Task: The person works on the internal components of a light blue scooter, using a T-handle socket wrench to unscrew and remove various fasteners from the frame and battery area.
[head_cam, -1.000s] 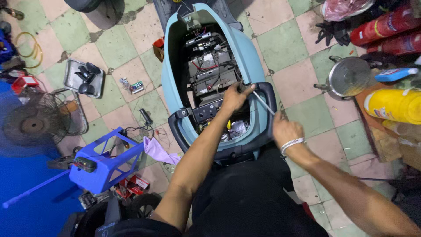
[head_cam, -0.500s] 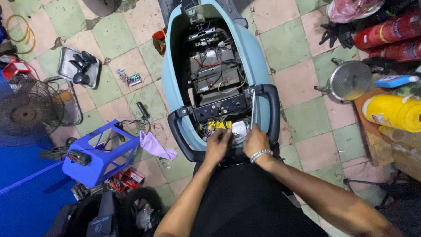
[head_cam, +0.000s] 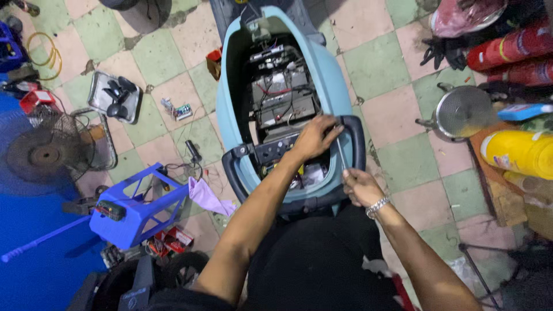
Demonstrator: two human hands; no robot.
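Below, a light blue scooter (head_cam: 340,80) stands on a floor of green and pink tiles (head_cam: 380,63) with its seat off, so the bay of batteries and wiring (head_cam: 282,98) lies open to reach from above. The left hand (head_cam: 314,138) reaches forward over the back of that bay, fingers curled down near the black grab rail (head_cam: 360,144), and seems to pinch the upper end of a thin metal rod (head_cam: 341,152). The right hand (head_cam: 362,187) sits nearer the body, just behind the rail, clenched round the lower end of the same rod; it wears a silver bracelet (head_cam: 377,206). Held at both ends like this, the rod stays steady and aimed down into the narrow gap at the rear of the bay, where yellow connectors (head_cam: 300,170) show. What exactly its tip touches is hidden by the left hand.

Loose things are spread on the floor at the left, close enough to grab: a metal tray of dark parts (head_cam: 115,98), a small circuit board (head_cam: 177,109), a purple rag (head_cam: 208,198), a blue plastic stool (head_cam: 135,210) and a floor fan (head_cam: 49,152). At the right, well apart from the hands, lie 2 red cylinders (head_cam: 507,49), a round steel lid (head_cam: 464,112) and a yellow container (head_cam: 518,152)
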